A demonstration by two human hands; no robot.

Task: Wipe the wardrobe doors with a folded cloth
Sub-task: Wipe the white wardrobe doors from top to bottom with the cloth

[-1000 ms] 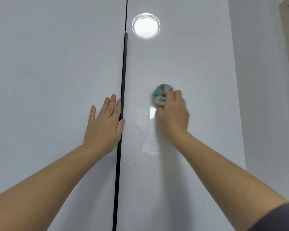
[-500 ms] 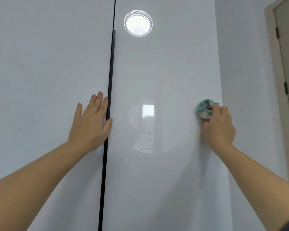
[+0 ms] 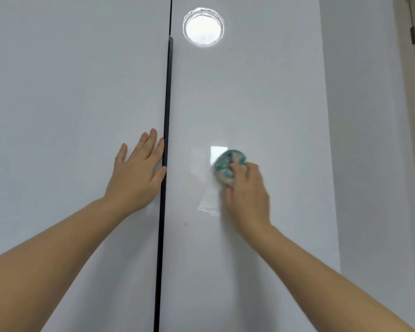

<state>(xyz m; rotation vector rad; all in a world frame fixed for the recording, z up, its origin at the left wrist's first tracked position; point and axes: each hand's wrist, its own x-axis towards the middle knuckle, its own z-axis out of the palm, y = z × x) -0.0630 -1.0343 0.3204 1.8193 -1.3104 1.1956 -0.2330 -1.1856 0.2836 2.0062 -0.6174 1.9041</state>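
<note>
Near: left hand (image 3: 139, 171) flat, fingers straight and spread, on left door (image 3: 58, 116), thumb at strip (image 3: 164, 116); likely braces door against wiping pressure. Beyond strip, same height: right hand (image 3: 247, 195) curled round bunched cloth (image 3: 228, 164), pressing it to right door (image 3: 273, 92). Cloth protrudes above knuckles, toward strip. Small speck (image 3: 185, 224) lower, near strip; apparently unwiped. Farther up: lamp glare (image 3: 203, 27), just right of strip.

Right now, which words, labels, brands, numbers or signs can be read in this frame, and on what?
None can be read. The left door and right door are plain glossy white, with only a round light reflection. The cloth gripped by the right hand shows a teal and white pattern, blurred, no lettering seen. The wall carries none.
</note>
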